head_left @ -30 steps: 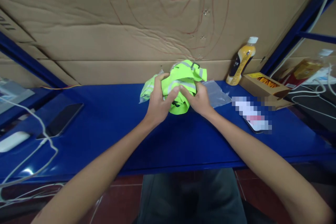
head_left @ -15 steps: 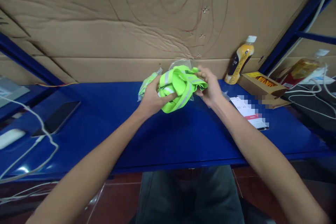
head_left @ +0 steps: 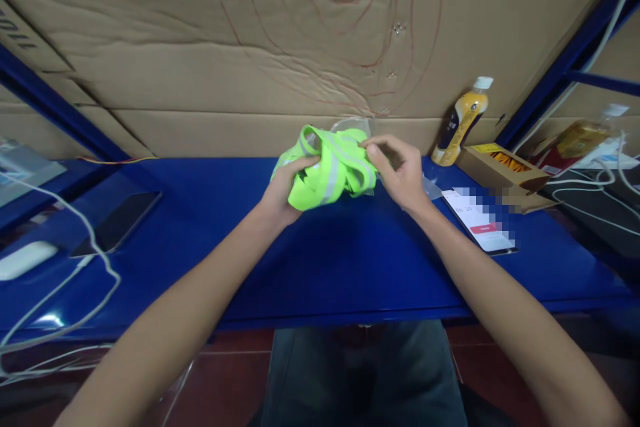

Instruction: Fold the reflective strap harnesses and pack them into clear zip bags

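Observation:
A crumpled bundle of neon-green reflective straps (head_left: 330, 173), each with a silver stripe down its middle, is held above the back of the blue table. My left hand (head_left: 287, 193) grips its left side, thumb in front and the other fingers hidden behind. At the bundle's upper right, my right hand (head_left: 400, 170) pinches a strap edge between thumb and fingertips. Behind the bundle shows part of a clear plastic bag (head_left: 373, 125). More green material sits at its left, partly covered by my left hand.
On the blue table (head_left: 345, 273), a lit phone (head_left: 480, 223), an open cardboard box (head_left: 505, 170) and a yellow drink bottle (head_left: 460, 120) stand or lie at right. A dark phone (head_left: 120, 220), a white case (head_left: 27, 260) and white cables are at left. A cardboard wall (head_left: 225, 80) closes the back.
The bundle has turned and bunched in my hands, its loops now lying differently. My right hand has shifted from its right end to its upper right edge. The view has moved slightly.

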